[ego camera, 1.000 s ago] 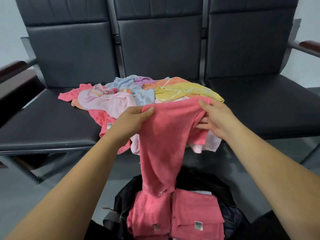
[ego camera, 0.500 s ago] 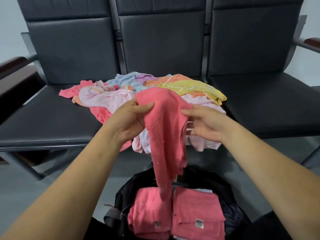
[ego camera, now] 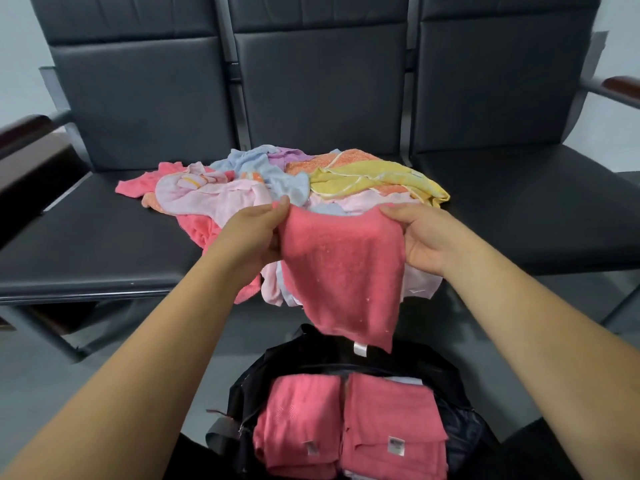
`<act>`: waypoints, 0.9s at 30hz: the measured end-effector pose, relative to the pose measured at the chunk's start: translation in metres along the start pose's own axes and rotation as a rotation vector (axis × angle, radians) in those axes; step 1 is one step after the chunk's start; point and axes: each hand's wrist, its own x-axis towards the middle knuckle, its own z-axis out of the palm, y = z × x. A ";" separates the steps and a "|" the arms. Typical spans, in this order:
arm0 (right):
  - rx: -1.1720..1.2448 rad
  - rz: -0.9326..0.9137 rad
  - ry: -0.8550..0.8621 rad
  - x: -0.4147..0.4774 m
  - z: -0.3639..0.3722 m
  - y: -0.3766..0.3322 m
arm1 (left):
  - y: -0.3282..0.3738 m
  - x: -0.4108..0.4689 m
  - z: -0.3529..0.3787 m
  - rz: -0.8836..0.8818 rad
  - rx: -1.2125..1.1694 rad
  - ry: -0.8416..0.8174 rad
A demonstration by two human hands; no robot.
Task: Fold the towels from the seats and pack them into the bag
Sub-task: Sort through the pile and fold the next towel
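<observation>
Person is holding a pink towel (ego camera: 343,271) up in centre frame, stretched between both hands. Left hand (ego camera: 251,237) is pinching the towel's upper left corner, thumb on top, the other fingers curled under the cloth. Right hand (ego camera: 426,237) is pinching the upper right corner, thumb along the top edge, the rest of its fingers hidden behind the towel. The towel is hanging down flat, its lower edge with a white tag (ego camera: 360,349) dangling just above the bag (ego camera: 304,344).

The black bag is sitting open at bottom centre, with two folded pink towels side by side inside it, one left (ego camera: 298,417) and one right (ego camera: 391,424), both showing small labels.

Behind the hands, a loose pile of towels (ego camera: 235,195) is lying on the middle seat (ego camera: 86,244) of a row of dark padded seats. A yellow towel (ego camera: 374,181) is sitting on the pile's right side. The held towel is covering the front of the pile.

A wooden armrest (ego camera: 24,133) is showing at left edge, another (ego camera: 620,84) at upper right. Grey floor (ego camera: 104,393) is filling lower left.
</observation>
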 end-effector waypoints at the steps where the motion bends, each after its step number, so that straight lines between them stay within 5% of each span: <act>1: 0.109 0.041 -0.032 -0.003 0.001 -0.002 | 0.003 -0.002 0.001 -0.038 -0.128 -0.050; 3: 0.238 0.051 -0.100 -0.006 -0.002 -0.007 | 0.007 -0.004 0.001 -0.031 -0.283 -0.176; 6: 0.088 0.018 -0.131 -0.005 -0.007 -0.011 | 0.006 -0.001 -0.002 0.065 -0.234 -0.210; 12: -0.358 -0.168 0.075 -0.006 -0.001 -0.009 | -0.003 0.002 -0.003 0.442 0.590 0.175; 17: -0.097 -0.076 0.020 -0.007 0.003 -0.017 | 0.007 0.003 0.005 0.173 0.133 0.124; 21: 0.213 0.017 -0.067 -0.010 -0.007 -0.022 | 0.011 0.000 0.004 0.088 -0.260 -0.117; 24: 0.192 -0.050 -0.187 -0.014 -0.008 -0.028 | 0.012 -0.001 0.004 0.164 -0.272 -0.218; 27: -0.107 -0.167 -0.102 -0.010 -0.015 -0.030 | 0.010 -0.002 0.002 0.333 0.043 -0.030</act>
